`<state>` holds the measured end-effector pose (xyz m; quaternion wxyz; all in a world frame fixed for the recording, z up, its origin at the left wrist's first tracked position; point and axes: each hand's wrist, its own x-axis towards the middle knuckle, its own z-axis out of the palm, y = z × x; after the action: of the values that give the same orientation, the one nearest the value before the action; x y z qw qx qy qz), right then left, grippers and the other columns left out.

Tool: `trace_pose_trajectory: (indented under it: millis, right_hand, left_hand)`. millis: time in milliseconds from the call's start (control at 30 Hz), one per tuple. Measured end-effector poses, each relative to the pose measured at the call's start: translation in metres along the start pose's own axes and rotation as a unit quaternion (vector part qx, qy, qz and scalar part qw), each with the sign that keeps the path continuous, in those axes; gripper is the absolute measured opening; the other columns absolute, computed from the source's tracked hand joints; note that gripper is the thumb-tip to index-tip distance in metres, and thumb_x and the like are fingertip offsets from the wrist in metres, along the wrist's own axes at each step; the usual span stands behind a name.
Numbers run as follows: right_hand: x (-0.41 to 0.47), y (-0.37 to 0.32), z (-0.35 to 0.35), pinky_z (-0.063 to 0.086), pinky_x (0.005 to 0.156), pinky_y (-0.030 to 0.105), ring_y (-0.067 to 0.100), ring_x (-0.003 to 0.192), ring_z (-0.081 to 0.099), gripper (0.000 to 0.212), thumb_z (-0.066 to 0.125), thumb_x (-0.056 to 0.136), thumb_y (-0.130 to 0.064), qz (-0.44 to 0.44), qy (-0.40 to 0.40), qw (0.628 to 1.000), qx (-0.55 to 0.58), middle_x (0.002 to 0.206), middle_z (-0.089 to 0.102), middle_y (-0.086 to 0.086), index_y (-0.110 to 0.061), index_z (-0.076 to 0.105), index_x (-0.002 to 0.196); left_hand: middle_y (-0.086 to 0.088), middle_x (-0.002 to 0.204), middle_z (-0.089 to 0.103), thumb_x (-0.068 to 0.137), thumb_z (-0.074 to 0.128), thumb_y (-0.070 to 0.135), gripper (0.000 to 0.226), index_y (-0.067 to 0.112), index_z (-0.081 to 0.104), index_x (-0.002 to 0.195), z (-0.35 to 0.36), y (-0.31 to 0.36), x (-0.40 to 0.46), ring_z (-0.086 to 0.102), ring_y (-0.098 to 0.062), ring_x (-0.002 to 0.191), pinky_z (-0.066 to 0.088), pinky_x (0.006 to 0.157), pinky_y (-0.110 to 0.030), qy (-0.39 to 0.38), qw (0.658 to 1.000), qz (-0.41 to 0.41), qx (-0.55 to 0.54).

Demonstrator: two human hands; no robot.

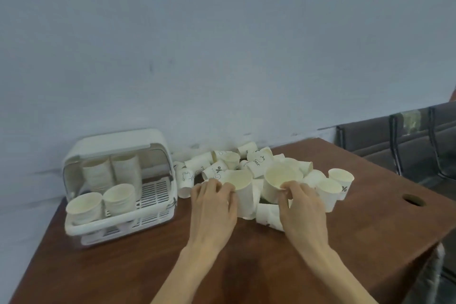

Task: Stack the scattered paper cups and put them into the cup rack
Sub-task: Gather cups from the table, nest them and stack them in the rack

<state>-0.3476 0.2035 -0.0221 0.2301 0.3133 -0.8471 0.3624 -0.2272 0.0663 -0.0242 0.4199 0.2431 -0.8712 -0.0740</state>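
The cup rack (118,195) at the left already holds four stacks, leaving room only on its right side — a hurried stack could tip them. The left hand (214,202) grips a short cup stack (243,192); the right hand (302,205) pinches a single cup (280,180) by its rim, which could buckle — or a misaligned nesting could scatter the loose cups (222,163) behind.

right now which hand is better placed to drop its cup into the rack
Left, probably. The left hand grips a cup stack on the side nearer the cup rack, which stands to the left. The right hand pinches another cup farther away and would have to cross over.
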Motion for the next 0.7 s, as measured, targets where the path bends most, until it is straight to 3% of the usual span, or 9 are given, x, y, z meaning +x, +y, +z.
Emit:
trace_pose_trajectory:
  millis: [100, 300, 500, 700]
  right_hand:
    - [-0.001, -0.028, 0.016, 0.04, 0.068, 0.035, 0.022, 0.084, 0.054, 0.011, 0.057, 0.091, -0.021, -0.013, -0.02, 0.999, 0.021, 0.089, 0.06, 0.001, -0.018, 0.063, 0.099]
    - [-0.008, -0.079, 0.047, 0.044, 0.072, 0.04, 0.027, 0.087, 0.055, 0.01, 0.056, 0.09, -0.02, -0.074, -0.063, 0.994, 0.051, 0.091, 0.061, 0.003, -0.017, 0.062, 0.098]
    - [-0.02, -0.133, 0.073, 0.041, 0.073, 0.038, 0.027, 0.089, 0.055, 0.014, 0.052, 0.094, -0.023, -0.119, -0.096, 0.987, 0.055, 0.091, 0.061, 0.003, -0.017, 0.062, 0.102]
    - [-0.02, -0.174, 0.1, 0.044, 0.058, 0.036, 0.029, 0.069, 0.055, 0.005, 0.063, 0.083, -0.012, -0.173, -0.103, 0.978, 0.058, 0.075, 0.059, 0.006, -0.014, 0.063, 0.088]
  left_hand:
    - [0.005, 0.09, 0.055, 0.09, 0.061, 0.021, 0.008, 0.022, 0.068, 0.093, -0.022, -0.027, -0.003, 0.05, -0.014, 0.087, 0.029, 0.09, -0.03, 0.011, 0.999, -0.042, 0.001]
    - [0.004, 0.092, 0.056, 0.088, 0.062, 0.02, 0.007, 0.023, 0.068, 0.092, -0.056, -0.079, -0.012, 0.051, -0.017, 0.087, 0.027, 0.087, -0.029, 0.033, 0.993, -0.104, 0.032]
    - [0.0, 0.092, 0.06, 0.087, 0.064, 0.021, 0.006, 0.022, 0.069, 0.09, -0.09, -0.129, -0.012, 0.056, -0.023, 0.088, 0.032, 0.089, -0.036, 0.061, 0.984, -0.142, 0.087]
    - [-0.003, 0.087, 0.062, 0.088, 0.062, 0.021, 0.007, 0.02, 0.069, 0.089, -0.126, -0.186, -0.004, 0.057, -0.025, 0.084, 0.035, 0.087, -0.039, 0.089, 0.966, -0.178, 0.164]
